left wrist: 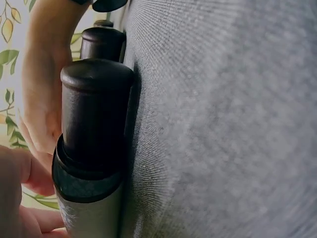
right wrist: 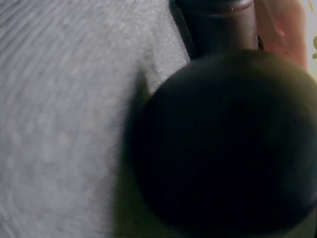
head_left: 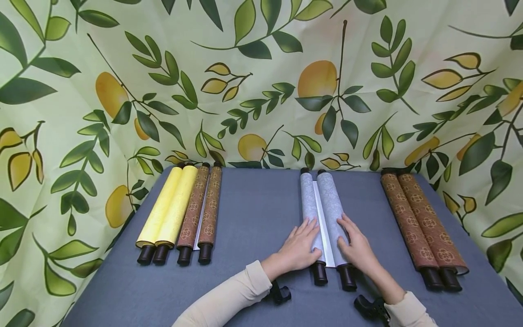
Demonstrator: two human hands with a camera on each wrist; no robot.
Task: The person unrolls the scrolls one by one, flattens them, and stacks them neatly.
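A pale blue scroll lies partly rolled near the middle of the table, its two rolls side by side with a white strip between them. My left hand rests on the near part of its left roll, fingers extended over the top. On the right roll lies my right hand, its fingers along the outer side and the thumb toward the near end. In the left wrist view a dark rod end stands close beside the fingers. A dark knob fills much of the right wrist view and hides most of that hand.
On the left lie a yellow scroll and a brown patterned scroll, next to each other. Another brown patterned scroll lies at the right. All are on a blue-grey cloth-covered table, with a leaf-and-fruit printed curtain behind.
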